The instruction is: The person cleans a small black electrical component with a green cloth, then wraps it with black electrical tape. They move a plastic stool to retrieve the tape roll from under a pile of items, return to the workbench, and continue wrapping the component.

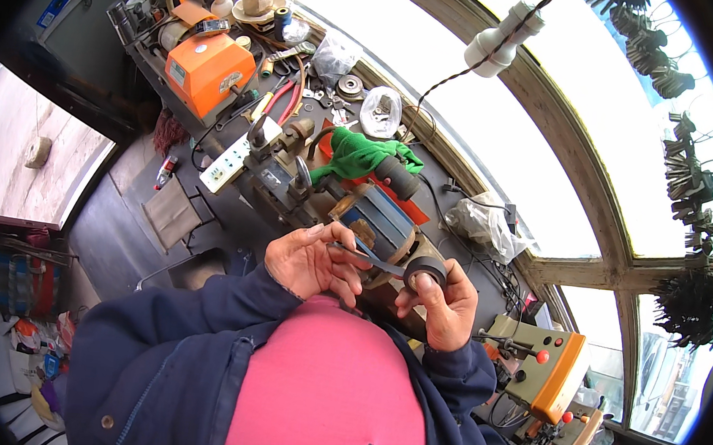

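Note:
A small roll of black tape (427, 268) sits in my right hand (447, 307), with the thumb against its core and the fingers curled around its side. From the roll a free strip of tape (382, 264) stretches across to my left hand (312, 263), whose fingers and thumb are closed on its end. Just beyond both hands stands a blue and grey bench machine (381, 216) with a dark round knob, partly hidden by my fingers. Draped over its far side is a green cloth (358, 155).
An orange machine (208, 74) stands at the far left of the bench. Pliers with red handles (281, 100), a white power strip (239, 157) and a plastic bag (488, 225) lie around. A beige and orange machine (543, 370) is at right. Keys (688, 188) hang along the window.

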Demonstrator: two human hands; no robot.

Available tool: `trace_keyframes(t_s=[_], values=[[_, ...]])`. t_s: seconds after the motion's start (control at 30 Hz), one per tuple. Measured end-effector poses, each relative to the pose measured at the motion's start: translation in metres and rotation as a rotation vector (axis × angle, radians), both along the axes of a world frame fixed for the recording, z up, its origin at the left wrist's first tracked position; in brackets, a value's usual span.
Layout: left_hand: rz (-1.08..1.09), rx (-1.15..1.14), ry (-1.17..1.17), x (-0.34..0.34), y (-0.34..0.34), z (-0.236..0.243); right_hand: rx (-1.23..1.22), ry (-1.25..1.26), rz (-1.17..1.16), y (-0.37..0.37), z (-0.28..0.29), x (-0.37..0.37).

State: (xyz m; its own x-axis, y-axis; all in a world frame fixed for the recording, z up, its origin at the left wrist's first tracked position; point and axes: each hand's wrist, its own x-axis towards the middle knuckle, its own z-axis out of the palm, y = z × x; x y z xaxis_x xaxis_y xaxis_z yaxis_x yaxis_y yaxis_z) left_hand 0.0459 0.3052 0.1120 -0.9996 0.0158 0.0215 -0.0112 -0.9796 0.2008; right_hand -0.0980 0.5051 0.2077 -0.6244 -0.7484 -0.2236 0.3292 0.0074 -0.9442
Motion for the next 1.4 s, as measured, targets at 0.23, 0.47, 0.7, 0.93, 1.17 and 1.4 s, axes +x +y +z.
trace_keyframes(t_s=[0.23,0.47,0.7,0.93,1.17,1.4], values=[[0.107,-0.297,-0.119,0.006,0.001,-0.003,0.066,0.079,-0.001,-0.003,0.009,0.001],[0.391,-1.325,-0.238,0.010,0.014,0.033,0.170,0.117,0.001,-0.008,0.019,0.003],[0.696,-1.699,0.088,-0.017,0.026,0.055,0.280,0.196,0.023,-0.009,0.019,0.007],[0.686,-1.701,0.053,-0.023,0.035,0.053,0.221,0.334,-0.013,-0.009,0.018,0.009],[0.751,-1.735,0.062,-0.024,0.039,0.051,0.236,0.331,-0.053,-0.006,0.017,0.013],[0.803,-1.810,0.113,-0.024,0.041,0.057,0.194,0.360,-0.076,-0.003,0.015,0.010]])
